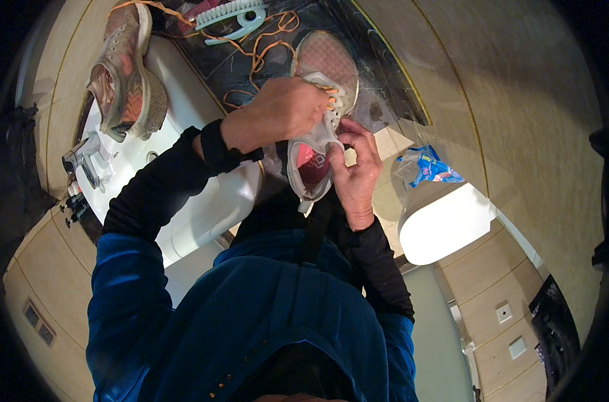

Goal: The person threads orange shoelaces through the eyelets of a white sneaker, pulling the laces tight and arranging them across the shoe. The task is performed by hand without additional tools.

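A pale mesh sneaker with a red insole lies before me, toe pointing away. Orange lace passes through some of its eyelets and trails in loops on the dark stone counter. Over the lacing, from the left, reaches my left hand, fingers curled down; its fingertips are hidden, so what they pinch cannot be told. My right hand grips the shoe's collar on the right side, thumb at the opening. Another worn sneaker rests at the upper left by the washbasin.
A white washbasin with a metal faucet is at left. A light-blue scrub brush lies on the counter at the top. A blue plastic packet sits by a white bin-like fixture at right.
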The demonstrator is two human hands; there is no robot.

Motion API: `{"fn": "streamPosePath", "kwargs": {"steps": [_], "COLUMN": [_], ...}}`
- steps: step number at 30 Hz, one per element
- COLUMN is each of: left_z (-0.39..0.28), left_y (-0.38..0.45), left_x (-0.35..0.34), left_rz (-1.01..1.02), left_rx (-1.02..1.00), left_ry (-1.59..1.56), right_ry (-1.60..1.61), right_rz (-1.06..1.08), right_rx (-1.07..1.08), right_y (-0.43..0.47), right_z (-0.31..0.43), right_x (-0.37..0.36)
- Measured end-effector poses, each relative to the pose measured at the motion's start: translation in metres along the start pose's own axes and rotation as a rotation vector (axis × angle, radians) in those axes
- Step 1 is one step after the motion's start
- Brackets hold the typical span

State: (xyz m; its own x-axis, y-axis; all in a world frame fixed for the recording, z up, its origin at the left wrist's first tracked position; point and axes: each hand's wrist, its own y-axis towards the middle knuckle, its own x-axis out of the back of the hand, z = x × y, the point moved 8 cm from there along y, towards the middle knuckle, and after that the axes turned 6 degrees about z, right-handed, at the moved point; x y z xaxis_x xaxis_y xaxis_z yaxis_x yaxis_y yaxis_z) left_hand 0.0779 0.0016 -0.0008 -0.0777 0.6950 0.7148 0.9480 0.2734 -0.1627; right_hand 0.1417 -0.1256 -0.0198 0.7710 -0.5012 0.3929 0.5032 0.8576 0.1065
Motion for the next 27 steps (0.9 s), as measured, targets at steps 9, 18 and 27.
{"fn": "streamPosePath", "kwargs": {"steps": [9,18,27], "left_z": [-0.008,-0.019,-0.037], "left_y": [-0.002,0.0,-0.001], "left_x": [-0.003,-0.002,-0.001], "left_rz": [-0.072,0.043,-0.068], "left_rx": [-0.345,-0.417,-0.535], "left_ry": [0.072,0.214,0.257], "right_ry": [-0.008,-0.015,-0.015], "right_rz": [0.032,0.063,0.06], "right_rx": [-0.008,-0.014,-0.016], "right_y": [0.002,0.002,0.001], "right_z": [0.0,-0.001,-0.001], "right_x": [-0.001,-0.005,-0.007]}}
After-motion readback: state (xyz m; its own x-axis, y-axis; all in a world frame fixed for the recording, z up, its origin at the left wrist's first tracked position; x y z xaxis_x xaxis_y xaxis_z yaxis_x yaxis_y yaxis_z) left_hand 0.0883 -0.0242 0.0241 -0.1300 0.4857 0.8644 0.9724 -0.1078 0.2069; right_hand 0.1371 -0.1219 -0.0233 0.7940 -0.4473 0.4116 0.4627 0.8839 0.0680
